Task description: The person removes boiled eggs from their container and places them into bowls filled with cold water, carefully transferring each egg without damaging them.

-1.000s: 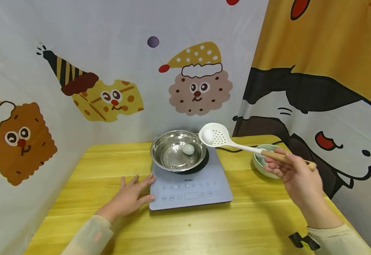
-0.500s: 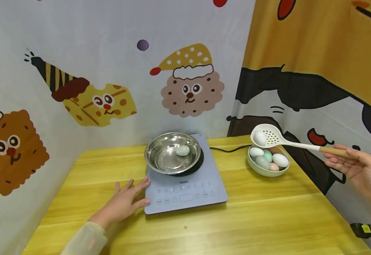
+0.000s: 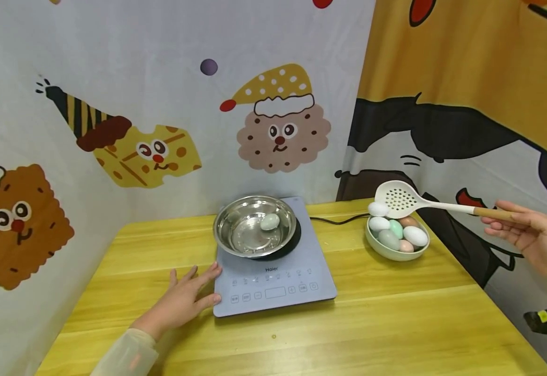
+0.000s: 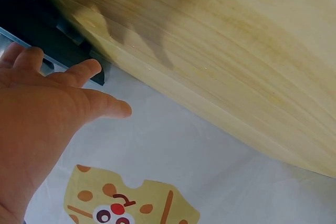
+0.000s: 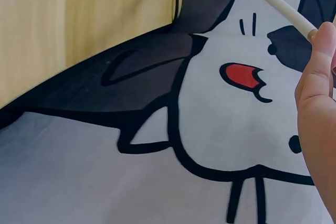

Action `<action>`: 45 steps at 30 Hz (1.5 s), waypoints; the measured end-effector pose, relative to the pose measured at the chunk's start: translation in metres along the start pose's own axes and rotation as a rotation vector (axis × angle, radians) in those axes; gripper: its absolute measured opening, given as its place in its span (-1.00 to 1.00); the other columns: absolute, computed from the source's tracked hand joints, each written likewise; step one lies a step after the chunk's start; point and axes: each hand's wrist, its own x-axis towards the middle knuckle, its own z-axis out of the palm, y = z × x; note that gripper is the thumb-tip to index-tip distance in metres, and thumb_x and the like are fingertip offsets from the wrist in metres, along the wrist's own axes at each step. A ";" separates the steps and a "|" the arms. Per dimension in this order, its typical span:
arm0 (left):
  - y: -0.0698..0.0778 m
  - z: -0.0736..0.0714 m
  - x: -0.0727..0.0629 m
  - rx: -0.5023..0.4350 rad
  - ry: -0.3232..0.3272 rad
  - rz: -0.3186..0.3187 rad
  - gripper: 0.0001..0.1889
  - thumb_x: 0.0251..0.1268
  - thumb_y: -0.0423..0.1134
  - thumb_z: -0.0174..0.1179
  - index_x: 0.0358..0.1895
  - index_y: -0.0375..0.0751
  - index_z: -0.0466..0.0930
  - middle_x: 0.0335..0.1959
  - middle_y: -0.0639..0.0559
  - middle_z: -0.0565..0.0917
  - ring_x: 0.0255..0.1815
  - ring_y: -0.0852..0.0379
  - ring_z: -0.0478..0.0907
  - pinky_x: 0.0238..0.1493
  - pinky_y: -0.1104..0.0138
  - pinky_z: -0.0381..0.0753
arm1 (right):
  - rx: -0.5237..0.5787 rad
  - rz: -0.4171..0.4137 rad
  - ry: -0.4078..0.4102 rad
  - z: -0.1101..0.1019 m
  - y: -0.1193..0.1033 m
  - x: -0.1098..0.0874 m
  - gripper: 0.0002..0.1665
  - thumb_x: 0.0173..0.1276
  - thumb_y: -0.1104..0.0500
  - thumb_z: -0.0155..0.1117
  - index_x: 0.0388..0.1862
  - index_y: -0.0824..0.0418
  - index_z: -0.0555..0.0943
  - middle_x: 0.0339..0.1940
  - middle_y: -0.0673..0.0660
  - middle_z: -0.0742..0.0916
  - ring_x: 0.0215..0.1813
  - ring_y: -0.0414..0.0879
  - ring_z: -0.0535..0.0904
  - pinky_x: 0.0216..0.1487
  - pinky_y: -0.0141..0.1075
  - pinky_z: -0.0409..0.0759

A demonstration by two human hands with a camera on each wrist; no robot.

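Observation:
My right hand (image 3: 536, 237) holds a white slotted spoon (image 3: 397, 199) by its wooden handle, off to the right of the table. The spoon's head is tilted over a pale green bowl (image 3: 393, 255) heaped with several eggs in white, green, grey and brown. At the head's lower left edge is a white egg (image 3: 378, 209), just above the bowl's eggs. My left hand (image 3: 177, 303) lies with fingers spread, its fingertips touching the left edge of an induction cooker (image 3: 275, 279). On the cooker stands a steel basin (image 3: 242, 245) with one pale green egg (image 3: 270, 222) inside.
A black cord (image 3: 339, 222) runs behind the cooker toward the bowl. The wooden table (image 3: 377, 313) ends close to the bowl's right side. Cartoon-printed cloth (image 3: 161, 68) hangs along the back and sides.
My right hand has carried the spoon and white egg rightward from beside the basin to the bowl. The spoon has tipped, and the egg has slid to its edge. My left hand stays at the cooker.

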 end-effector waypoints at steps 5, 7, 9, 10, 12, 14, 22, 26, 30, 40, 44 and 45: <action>-0.002 0.001 0.001 0.000 0.000 0.001 -0.25 0.52 0.28 0.20 0.65 0.07 0.36 0.71 0.06 0.30 0.64 -0.64 0.14 0.50 -0.66 -0.39 | -0.047 -0.039 -0.020 0.002 -0.006 0.005 -0.41 0.76 0.42 -0.31 0.38 0.24 0.67 0.03 0.16 0.89 -0.15 0.00 0.89 -0.09 -0.25 0.85; -0.003 0.002 0.001 -0.001 0.001 -0.001 -0.25 0.52 0.27 0.20 0.65 0.07 0.35 0.71 0.07 0.29 0.65 -0.63 0.15 0.50 -0.66 -0.40 | -0.072 -0.042 -0.032 0.003 -0.008 0.006 -0.40 0.75 0.45 -0.31 0.38 0.23 0.66 0.02 0.16 0.89 -0.14 -0.01 0.89 -0.08 -0.27 0.85; -0.004 0.002 0.001 0.001 0.002 -0.001 -0.25 0.52 0.27 0.20 0.65 0.07 0.35 0.71 0.07 0.28 0.65 -0.62 0.14 0.51 -0.65 -0.40 | -0.090 -0.045 -0.051 0.006 -0.011 0.007 -0.38 0.74 0.47 -0.32 0.40 0.22 0.65 0.02 0.16 0.89 -0.12 -0.04 0.89 -0.07 -0.28 0.84; -0.005 0.002 0.001 0.001 0.003 -0.002 -0.24 0.52 0.27 0.20 0.65 0.07 0.35 0.71 0.08 0.28 0.65 -0.62 0.14 0.51 -0.65 -0.40 | -0.101 -0.050 -0.062 0.007 -0.012 0.007 -0.37 0.74 0.47 -0.32 0.41 0.21 0.65 0.02 0.16 0.89 -0.11 -0.05 0.89 -0.06 -0.29 0.84; -0.005 0.003 0.001 -0.001 0.003 -0.003 -0.24 0.51 0.27 0.21 0.65 0.07 0.35 0.71 0.08 0.28 0.65 -0.61 0.14 0.51 -0.65 -0.40 | -0.130 -0.069 -0.082 0.010 -0.015 0.008 -0.36 0.72 0.50 -0.33 0.43 0.22 0.63 0.00 0.18 0.90 -0.09 -0.07 0.89 -0.05 -0.31 0.83; -0.005 0.003 0.001 0.002 0.003 0.000 -0.25 0.52 0.28 0.20 0.65 0.08 0.35 0.72 0.08 0.28 0.65 -0.62 0.15 0.50 -0.66 -0.39 | -0.142 -0.095 -0.090 0.013 -0.018 0.009 -0.36 0.71 0.52 -0.33 0.43 0.25 0.62 -0.02 0.18 0.90 -0.12 -0.06 0.89 -0.06 -0.32 0.83; -0.004 -0.001 0.000 0.011 0.006 0.000 -0.24 0.52 0.28 0.19 0.65 0.07 0.35 0.71 0.05 0.28 0.64 -0.62 0.16 0.50 -0.66 -0.39 | -0.197 -0.231 0.022 0.049 -0.027 0.016 -0.49 0.65 0.55 -0.13 0.36 0.39 0.64 -0.01 0.14 0.90 -0.19 -0.11 0.89 -0.14 -0.37 0.82; -0.003 -0.002 -0.001 0.014 0.004 0.001 -0.25 0.52 0.28 0.20 0.65 0.06 0.35 0.71 0.05 0.29 0.64 -0.62 0.17 0.50 -0.67 -0.37 | -0.180 -0.217 0.031 0.098 -0.025 0.018 -0.56 0.68 0.48 -0.06 0.37 0.41 0.62 0.04 0.17 0.89 -0.13 -0.08 0.90 -0.07 -0.34 0.81; -0.001 -0.001 -0.001 0.006 -0.009 0.001 -0.25 0.53 0.29 0.18 0.65 0.06 0.35 0.71 0.06 0.29 0.64 -0.63 0.17 0.49 -0.67 -0.37 | -0.204 -0.178 -0.090 0.161 -0.016 0.021 -0.55 0.69 0.45 -0.05 0.46 0.50 0.51 0.16 0.19 0.86 -0.03 -0.08 0.88 0.06 -0.35 0.80; -0.004 0.003 -0.001 0.002 -0.023 -0.012 -0.21 0.50 0.33 0.17 0.66 0.08 0.33 0.73 0.10 0.26 0.66 -0.61 0.13 0.51 -0.64 -0.43 | -0.808 -0.353 -0.336 0.282 0.044 0.038 -0.47 0.51 0.45 0.28 0.42 0.29 0.63 0.19 0.04 0.85 0.19 -0.38 0.76 0.17 -0.60 0.66; -0.004 -0.001 -0.001 0.007 -0.019 -0.010 -0.21 0.49 0.34 0.18 0.65 0.06 0.34 0.72 0.08 0.28 0.66 -0.62 0.12 0.51 -0.64 -0.45 | -0.874 -0.408 -0.411 0.300 0.058 0.043 -0.48 0.50 0.42 0.31 0.42 0.29 0.64 0.34 0.20 0.77 0.39 -0.39 0.62 0.35 -0.62 0.54; -0.004 -0.002 -0.001 0.011 -0.017 -0.010 -0.21 0.49 0.33 0.18 0.65 0.06 0.35 0.72 0.08 0.28 0.66 -0.62 0.12 0.52 -0.64 -0.45 | -0.892 -0.419 -0.415 0.303 0.060 0.043 -0.49 0.50 0.41 0.32 0.40 0.30 0.65 0.33 0.20 0.78 0.38 -0.38 0.63 0.35 -0.64 0.52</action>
